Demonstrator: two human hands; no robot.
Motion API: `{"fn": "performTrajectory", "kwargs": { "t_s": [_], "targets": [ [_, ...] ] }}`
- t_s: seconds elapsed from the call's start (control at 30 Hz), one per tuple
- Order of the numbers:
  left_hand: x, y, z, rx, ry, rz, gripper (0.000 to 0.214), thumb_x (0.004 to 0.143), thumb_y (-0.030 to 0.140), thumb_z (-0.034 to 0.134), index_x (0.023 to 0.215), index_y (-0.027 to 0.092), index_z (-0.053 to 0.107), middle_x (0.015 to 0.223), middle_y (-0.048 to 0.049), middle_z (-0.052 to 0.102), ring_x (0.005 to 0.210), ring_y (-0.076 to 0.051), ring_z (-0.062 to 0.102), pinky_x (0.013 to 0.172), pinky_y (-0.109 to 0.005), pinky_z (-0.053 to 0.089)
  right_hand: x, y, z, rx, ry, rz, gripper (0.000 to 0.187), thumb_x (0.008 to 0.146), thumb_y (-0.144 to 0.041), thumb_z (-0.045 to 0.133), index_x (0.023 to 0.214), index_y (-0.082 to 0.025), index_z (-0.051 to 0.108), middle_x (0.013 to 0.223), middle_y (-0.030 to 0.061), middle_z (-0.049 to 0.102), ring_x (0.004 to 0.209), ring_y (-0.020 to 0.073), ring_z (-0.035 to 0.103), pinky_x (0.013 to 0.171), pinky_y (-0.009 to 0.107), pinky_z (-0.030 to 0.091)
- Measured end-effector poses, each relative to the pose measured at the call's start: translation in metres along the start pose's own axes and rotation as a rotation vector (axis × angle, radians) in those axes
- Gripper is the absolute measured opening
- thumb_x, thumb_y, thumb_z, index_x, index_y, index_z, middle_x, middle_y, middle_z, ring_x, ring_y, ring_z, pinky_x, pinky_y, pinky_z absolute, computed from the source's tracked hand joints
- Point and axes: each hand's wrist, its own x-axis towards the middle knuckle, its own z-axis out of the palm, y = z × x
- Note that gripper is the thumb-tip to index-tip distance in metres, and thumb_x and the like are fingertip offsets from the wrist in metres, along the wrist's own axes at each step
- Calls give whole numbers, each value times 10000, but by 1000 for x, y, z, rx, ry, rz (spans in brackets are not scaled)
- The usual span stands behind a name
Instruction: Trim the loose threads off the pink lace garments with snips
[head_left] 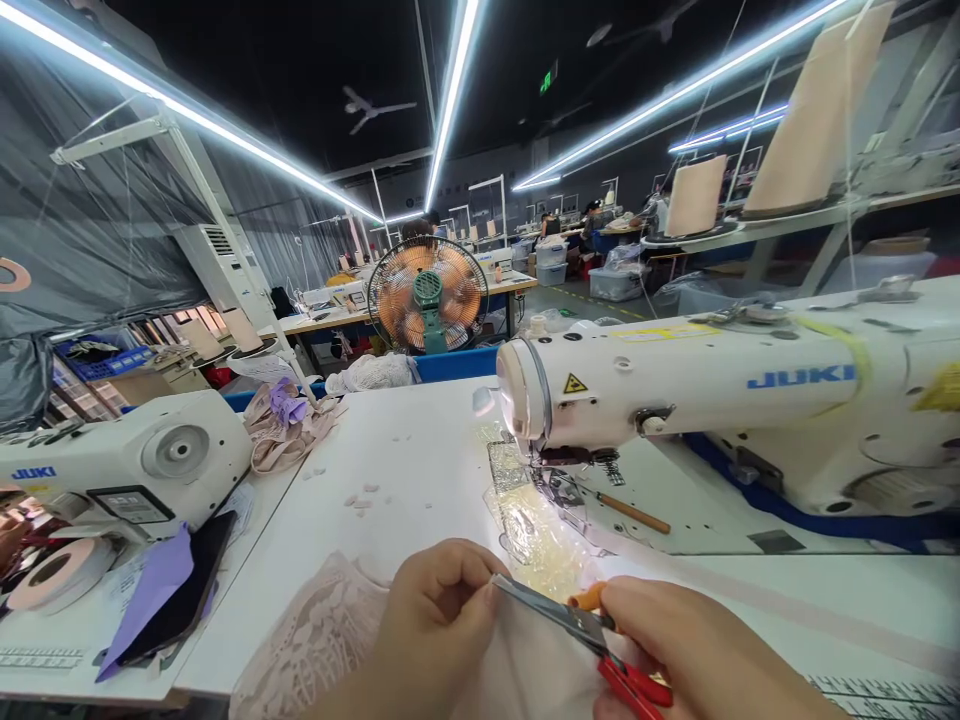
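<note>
My left hand (435, 610) is closed in a pinch on a piece of pale pink lace fabric (315, 640) at the near edge of the white table (405, 450). My right hand (697, 650) grips red-handled scissors (592, 635). Their blades point left and meet the fabric right at my left fingertips. A white Juki sewing machine (720, 390) stands just beyond, its needle area (555, 480) lit over a shiny transparent patch on the table.
A second Juki machine (127, 465) sits at the left with purple cloth (150, 590) and a tape roll (56, 570). A pile of pink fabric (289, 425) lies behind it. An orange fan (427, 295) stands behind the table. People work at distant benches.
</note>
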Motion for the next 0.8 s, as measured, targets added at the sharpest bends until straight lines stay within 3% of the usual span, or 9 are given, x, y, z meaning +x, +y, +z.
{"fn": "performTrajectory", "kwargs": {
  "t_s": [0.23, 0.37, 0.53, 0.63, 0.8],
  "targets": [
    [3, 12, 3, 35, 33, -58, 341, 717, 374, 723, 565, 152, 514, 719, -48, 612, 636, -128, 487, 569, -225, 372, 6, 7, 12, -8, 72, -59, 363, 846, -463, 486, 616, -221, 343, 637, 15, 545, 562, 189, 468, 510, 279, 256],
    [2, 20, 2, 50, -10, -93, 346, 761, 398, 701, 590, 149, 532, 752, -56, 621, 643, -131, 501, 566, -232, 381, 8, 17, 14, 185, 150, -68, 360, 854, -489, 462, 634, -224, 357, 648, 13, 518, 592, 191, 475, 526, 274, 321],
    [-2, 23, -1, 173, -81, 103, 248, 868, 355, 606, 720, 157, 625, 873, -81, 653, 735, -158, 568, 632, -254, 420, 6, 27, 7, 443, 359, -175, 325, 873, -556, 473, 847, -233, 461, 872, 59, 574, 800, 239, 551, 689, 348, 453],
    [-3, 24, -1, 266, -122, 205, 244, 896, 344, 567, 749, 167, 647, 878, -84, 648, 774, -173, 589, 671, -269, 434, 5, 25, 2, 294, 370, -225, 316, 808, -514, 605, 823, -238, 451, 844, 42, 566, 750, 238, 531, 636, 349, 436],
    [-5, 24, -2, 277, -148, 248, 232, 911, 339, 547, 797, 177, 667, 880, -84, 641, 806, -187, 602, 709, -289, 454, 4, 12, -3, -116, 389, -277, 344, 736, -436, 723, 750, -230, 448, 737, 9, 538, 625, 209, 491, 527, 303, 357]
  ]
}}
